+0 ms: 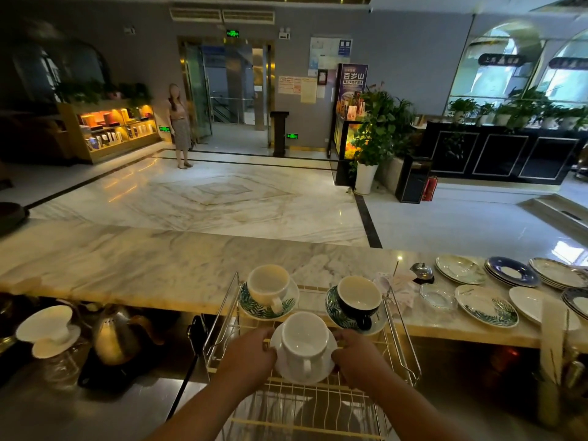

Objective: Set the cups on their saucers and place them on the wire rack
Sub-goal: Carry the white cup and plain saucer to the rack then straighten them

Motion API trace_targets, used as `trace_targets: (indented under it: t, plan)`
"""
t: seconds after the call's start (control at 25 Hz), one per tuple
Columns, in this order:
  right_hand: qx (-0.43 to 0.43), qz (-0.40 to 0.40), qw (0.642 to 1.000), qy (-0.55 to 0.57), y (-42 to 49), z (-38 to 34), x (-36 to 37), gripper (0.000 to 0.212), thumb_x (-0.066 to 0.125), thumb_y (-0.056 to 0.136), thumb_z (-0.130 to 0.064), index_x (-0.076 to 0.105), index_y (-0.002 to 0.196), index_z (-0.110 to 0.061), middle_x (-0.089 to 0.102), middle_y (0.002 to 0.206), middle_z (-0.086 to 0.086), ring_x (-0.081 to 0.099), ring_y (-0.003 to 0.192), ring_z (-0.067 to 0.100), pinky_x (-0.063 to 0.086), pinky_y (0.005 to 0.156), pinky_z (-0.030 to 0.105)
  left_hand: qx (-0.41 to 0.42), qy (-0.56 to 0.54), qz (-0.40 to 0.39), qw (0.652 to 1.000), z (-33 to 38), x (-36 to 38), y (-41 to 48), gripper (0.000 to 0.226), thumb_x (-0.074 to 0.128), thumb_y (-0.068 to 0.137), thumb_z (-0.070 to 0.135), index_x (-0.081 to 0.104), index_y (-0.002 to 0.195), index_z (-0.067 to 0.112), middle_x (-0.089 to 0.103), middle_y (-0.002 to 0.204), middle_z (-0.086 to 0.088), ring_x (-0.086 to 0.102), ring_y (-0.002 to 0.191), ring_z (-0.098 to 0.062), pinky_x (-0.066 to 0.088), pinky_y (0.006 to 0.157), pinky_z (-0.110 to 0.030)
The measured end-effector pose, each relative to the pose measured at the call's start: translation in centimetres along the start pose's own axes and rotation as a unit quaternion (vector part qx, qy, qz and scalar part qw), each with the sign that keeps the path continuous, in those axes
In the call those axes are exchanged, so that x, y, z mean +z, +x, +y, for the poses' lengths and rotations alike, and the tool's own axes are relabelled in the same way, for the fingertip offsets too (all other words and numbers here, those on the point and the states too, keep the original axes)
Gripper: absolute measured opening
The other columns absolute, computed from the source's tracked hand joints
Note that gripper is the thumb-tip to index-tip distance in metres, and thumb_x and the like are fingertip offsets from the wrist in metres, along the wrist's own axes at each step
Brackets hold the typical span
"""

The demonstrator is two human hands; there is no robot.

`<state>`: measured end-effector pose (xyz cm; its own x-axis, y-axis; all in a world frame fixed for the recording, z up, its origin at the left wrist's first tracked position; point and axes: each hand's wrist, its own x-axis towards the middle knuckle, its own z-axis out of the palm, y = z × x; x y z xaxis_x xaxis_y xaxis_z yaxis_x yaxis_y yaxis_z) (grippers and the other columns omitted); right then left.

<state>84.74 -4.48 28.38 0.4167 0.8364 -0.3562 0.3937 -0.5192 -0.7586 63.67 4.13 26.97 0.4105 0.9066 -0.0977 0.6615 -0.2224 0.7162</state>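
A white cup (pixel 304 337) stands on a plain white saucer (pixel 296 374) over the wire rack (pixel 318 405). My left hand (pixel 246 356) grips the saucer's left rim and my right hand (pixel 356 356) grips its right rim. Behind it on the rack sit a white cup (pixel 267 286) on a leaf-patterned saucer (pixel 264 310) at the left and a dark cup (pixel 359 300) on another leaf-patterned saucer (pixel 334 308) at the right.
Several loose saucers and plates (pixel 486 305) lie on the marble counter (pixel 143 265) to the right, with a small glass dish (pixel 437 296). A metal kettle (pixel 117 335) and a white dripper on a glass jug (pixel 47 332) stand at the lower left. A person stands far across the lobby.
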Motion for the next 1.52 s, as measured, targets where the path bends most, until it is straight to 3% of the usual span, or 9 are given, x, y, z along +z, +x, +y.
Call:
trace_targets:
  t: [0.16, 0.4, 0.8, 0.96, 1.04, 1.12, 1.28, 1.52]
  plan:
    - [-0.003, -0.006, 1.000, 0.008, 0.6, 0.3, 0.1, 0.033, 0.059, 0.090, -0.001, 0.057, 0.091, -0.034, 0.071, 0.087, 0.003, 0.065, 0.045, -0.001, 0.047, 0.040, 0.013, -0.007, 0.002, 0.004, 1.000, -0.3, 0.4, 0.6, 0.044, 0.060, 0.087, 0.026, 0.063, 0.129, 0.041, 0.070, 0.090, 0.009, 0.067, 0.087, -0.012, 0.052, 0.072, -0.032]
    - [0.019, -0.009, 0.999, 0.027, 1.6, 0.8, 0.2, 0.035, 0.058, 0.090, -0.001, 0.061, 0.115, -0.024, 0.070, 0.099, 0.007, 0.070, 0.071, 0.016, 0.050, 0.044, 0.016, -0.007, 0.001, 0.010, 1.000, -0.5, 0.9, 1.4, 0.044, 0.060, 0.089, 0.027, 0.062, 0.130, 0.042, 0.072, 0.096, 0.010, 0.067, 0.087, -0.010, 0.058, 0.079, -0.037]
    - [-0.004, -0.002, 1.000, 0.000, 1.9, 1.3, 0.4, 0.043, 0.060, 0.091, -0.004, 0.062, 0.127, -0.026, 0.069, 0.089, -0.005, 0.067, 0.064, 0.006, 0.050, 0.043, 0.014, -0.002, 0.020, 0.034, 0.999, -0.4, 1.3, 1.9, 0.042, 0.063, 0.092, 0.030, 0.060, 0.134, 0.037, 0.071, 0.113, 0.008, 0.065, 0.096, -0.013, 0.053, 0.081, -0.033]
    - [-0.115, 0.034, 0.988, -0.094, -0.1, 2.4, 0.6, 0.035, 0.064, 0.088, -0.023, 0.061, 0.116, -0.045, 0.070, 0.088, -0.017, 0.070, 0.084, 0.001, 0.059, 0.070, 0.021, 0.049, 0.047, 0.045, 0.997, -1.7, 1.5, 0.1, 0.047, 0.066, 0.089, 0.045, 0.058, 0.134, 0.034, 0.066, 0.102, 0.016, 0.059, 0.088, 0.003, 0.046, 0.071, -0.019]
    - [-0.178, 0.086, 0.955, -0.220, -1.1, 3.5, 0.8, 0.039, 0.060, 0.092, -0.040, 0.053, 0.130, -0.043, 0.066, 0.119, -0.014, 0.062, 0.105, 0.002, 0.052, 0.092, 0.026, 0.114, 0.121, 0.070, 0.984, -2.6, 1.9, -0.9, 0.053, 0.059, 0.087, 0.060, 0.057, 0.133, 0.034, 0.063, 0.121, 0.014, 0.054, 0.103, 0.003, 0.045, 0.085, -0.020]
    - [-0.222, 0.099, 0.919, -0.311, -1.6, 4.3, 0.9, 0.051, 0.049, 0.096, -0.051, 0.044, 0.144, -0.036, 0.052, 0.144, -0.009, 0.046, 0.130, 0.011, 0.039, 0.109, 0.033, 0.164, 0.168, 0.066, 0.970, -3.0, 2.2, -1.7, 0.067, 0.047, 0.084, 0.075, 0.054, 0.138, 0.036, 0.053, 0.144, 0.011, 0.047, 0.128, -0.008, 0.039, 0.106, -0.030]
    - [-0.228, 0.078, 0.914, -0.326, -1.6, 4.6, 0.8, 0.063, 0.042, 0.097, -0.059, 0.030, 0.154, -0.033, 0.035, 0.161, -0.006, 0.026, 0.147, 0.016, 0.027, 0.119, 0.038, 0.168, 0.203, 0.049, 0.963, -3.0, 2.4, -1.8, 0.081, 0.038, 0.083, 0.085, 0.041, 0.149, 0.040, 0.034, 0.163, 0.011, 0.034, 0.145, -0.014, 0.030, 0.116, -0.036]
    - [-0.216, 0.072, 0.916, -0.330, -1.4, 5.1, 1.3, 0.071, 0.039, 0.097, -0.064, 0.022, 0.157, -0.030, 0.020, 0.168, -0.004, 0.014, 0.153, 0.018, 0.010, 0.120, 0.036, 0.164, 0.223, 0.053, 0.959, -2.7, 2.2, -1.2, 0.081, 0.044, 0.083, 0.082, 0.047, 0.148, 0.034, 0.036, 0.163, 0.007, 0.040, 0.143, -0.015, 0.034, 0.115, -0.035]
